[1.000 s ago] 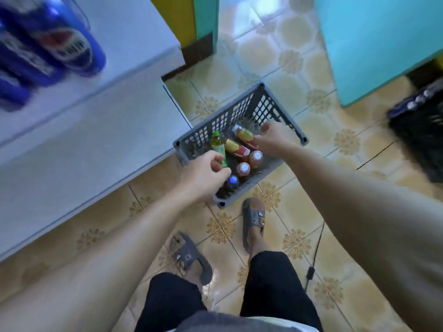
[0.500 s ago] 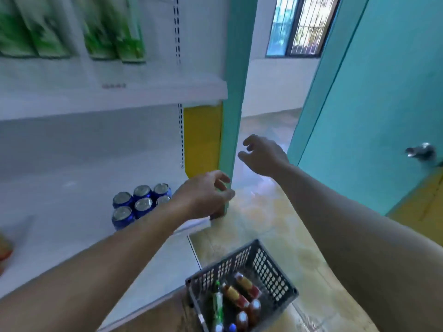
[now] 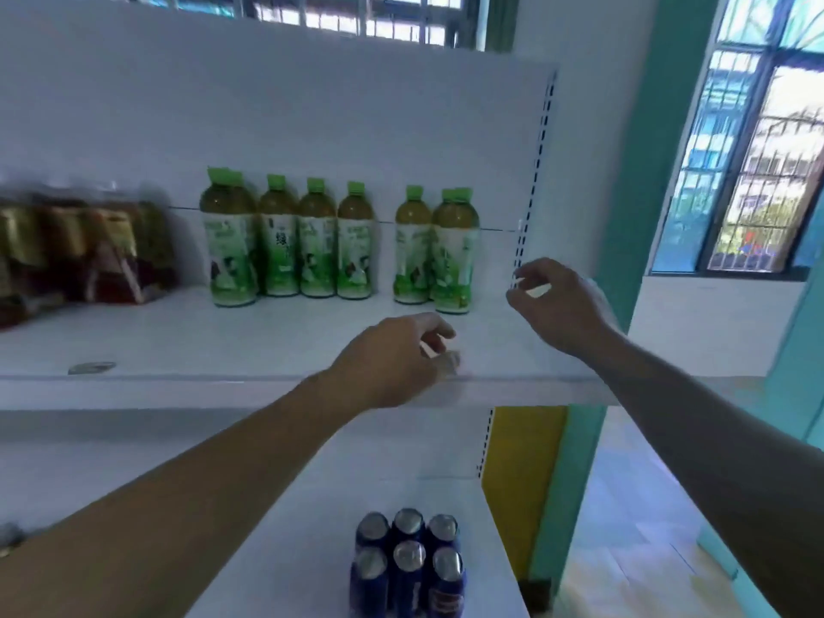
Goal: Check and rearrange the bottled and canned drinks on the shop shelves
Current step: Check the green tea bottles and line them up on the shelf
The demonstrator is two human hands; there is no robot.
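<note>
Upper shelf (image 3: pixel 223 350): a blurred cluster of dark bottles (image 3: pixel 80 252) at the left end. Green-capped bottles (image 3: pixel 316 243) stand upright along the back, filled to the neck with yellow-green drink; four sit close together, then a gap, then more nearer the right end.
Lower shelf (image 3: pixel 312 506): six blue cans (image 3: pixel 408 559), packed two by three near its right edge.
Left hand (image 3: pixel 392 359) over the upper shelf's front edge, right hand (image 3: pixel 557 305) at its right end. Both are loosely curled and empty.

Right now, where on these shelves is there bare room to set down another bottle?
Upper shelf: the end between the rightmost green-capped bottles and the slotted upright, where the right hand hovers, and the front strip. Lower shelf: left of the blue cans. Crowded: the back row from the brown bottles through the green ones.
</note>
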